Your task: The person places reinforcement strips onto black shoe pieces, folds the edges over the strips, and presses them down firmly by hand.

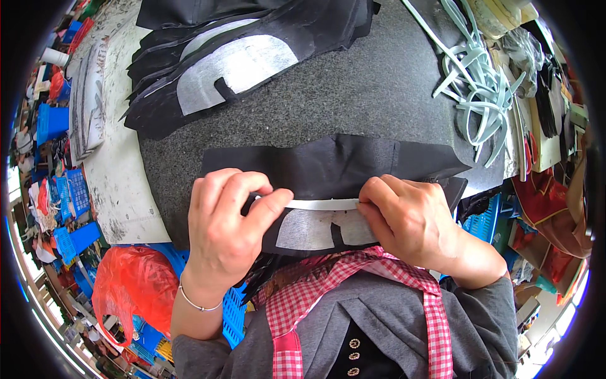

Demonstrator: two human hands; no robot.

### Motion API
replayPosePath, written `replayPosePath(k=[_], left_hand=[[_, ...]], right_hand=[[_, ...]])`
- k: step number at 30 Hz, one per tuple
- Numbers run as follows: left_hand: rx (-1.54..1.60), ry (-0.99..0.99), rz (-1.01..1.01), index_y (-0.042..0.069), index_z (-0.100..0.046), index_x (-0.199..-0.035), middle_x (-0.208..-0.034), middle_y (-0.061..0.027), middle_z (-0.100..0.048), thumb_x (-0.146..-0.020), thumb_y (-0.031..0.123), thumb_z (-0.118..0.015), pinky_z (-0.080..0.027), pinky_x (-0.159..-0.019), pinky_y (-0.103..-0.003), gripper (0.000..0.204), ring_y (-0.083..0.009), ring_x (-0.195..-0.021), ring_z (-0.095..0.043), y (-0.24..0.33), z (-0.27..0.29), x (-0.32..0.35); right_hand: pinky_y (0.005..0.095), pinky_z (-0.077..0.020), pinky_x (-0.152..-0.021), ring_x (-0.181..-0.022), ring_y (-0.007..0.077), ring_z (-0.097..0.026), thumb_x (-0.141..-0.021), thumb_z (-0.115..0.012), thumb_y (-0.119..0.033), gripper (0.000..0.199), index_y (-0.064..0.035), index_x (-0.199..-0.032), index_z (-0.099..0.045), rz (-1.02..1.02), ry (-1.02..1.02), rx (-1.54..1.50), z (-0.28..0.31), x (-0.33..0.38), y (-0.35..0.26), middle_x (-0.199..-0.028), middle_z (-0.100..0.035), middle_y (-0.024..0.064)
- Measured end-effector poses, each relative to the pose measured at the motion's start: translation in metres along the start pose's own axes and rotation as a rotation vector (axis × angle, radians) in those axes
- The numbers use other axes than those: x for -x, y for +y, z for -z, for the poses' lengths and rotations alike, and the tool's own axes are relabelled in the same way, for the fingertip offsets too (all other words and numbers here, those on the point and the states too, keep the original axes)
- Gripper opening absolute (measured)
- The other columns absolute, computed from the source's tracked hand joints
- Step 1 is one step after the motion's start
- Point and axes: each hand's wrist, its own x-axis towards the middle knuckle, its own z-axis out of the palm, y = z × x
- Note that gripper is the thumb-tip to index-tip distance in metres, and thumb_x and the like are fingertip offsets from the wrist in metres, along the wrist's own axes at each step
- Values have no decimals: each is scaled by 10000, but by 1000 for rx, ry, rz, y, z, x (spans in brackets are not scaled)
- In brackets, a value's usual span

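Observation:
A black fabric piece (353, 165) with a white lining patch (309, 230) lies on the grey worktable (379, 88) right in front of me. A narrow white strip (328, 204) runs across it between my hands. My left hand (230, 218) pinches the strip's left end between thumb and fingers. My right hand (407, 218) presses and grips the strip's right end against the fabric.
A stack of similar black pieces with white lining (233, 63) lies at the table's far left. Pale green-white strips (476, 82) are piled at the far right. A red plastic bag (132, 284) and blue crates (69, 196) sit below left.

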Motion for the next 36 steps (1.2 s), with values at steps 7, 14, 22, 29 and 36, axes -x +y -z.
replayPosePath(k=[7,14,22,29,36], left_hand=[[-150,-208,-224,340,-863,-1196,-1257,3,-625,-888,234,-704,-451,-964,-418,362,-246,-1185,-565,12,-6,-4],[285,-251,-175,-88,-721,-1324,-1275,-188,-708,-886,64,-687,-608,-953,-440,465,-338,-1155,-712,71,-9,-19],[337,-255,-156,-129,-672,-1394,-1329,-235,-703,-880,15,-661,-617,-1042,-450,534,-365,-1235,-702,78,-34,-17],[137,-307,-179,-67,-686,-1436,-1346,-159,-683,-909,90,-644,-575,-1050,-418,552,-299,-1260,-650,86,-35,-17],[57,-383,-212,-81,-637,-1479,-1349,-143,-652,-930,128,-617,-521,-1089,-406,587,-277,-1268,-619,89,-33,-22]], right_hand=[[457,-554,-519,-606,324,-707,-979,-735,-121,171,-62,-999,-576,0,-7,0,-3,-2,2,-782,-630,95],[485,-550,-509,-615,358,-719,-907,-794,-193,331,-58,-1037,-521,-69,-18,48,-3,-1,7,-762,-635,117],[416,-535,-566,-639,326,-699,-859,-851,-56,267,-25,-939,-599,-206,57,-106,38,29,22,-797,-647,115],[481,-552,-627,-734,398,-706,-940,-740,-34,120,-49,-999,-637,-232,89,-82,49,38,28,-859,-664,126],[476,-510,-622,-700,377,-691,-852,-888,-225,326,-61,-873,-607,-245,-24,121,53,17,61,-750,-655,137]])
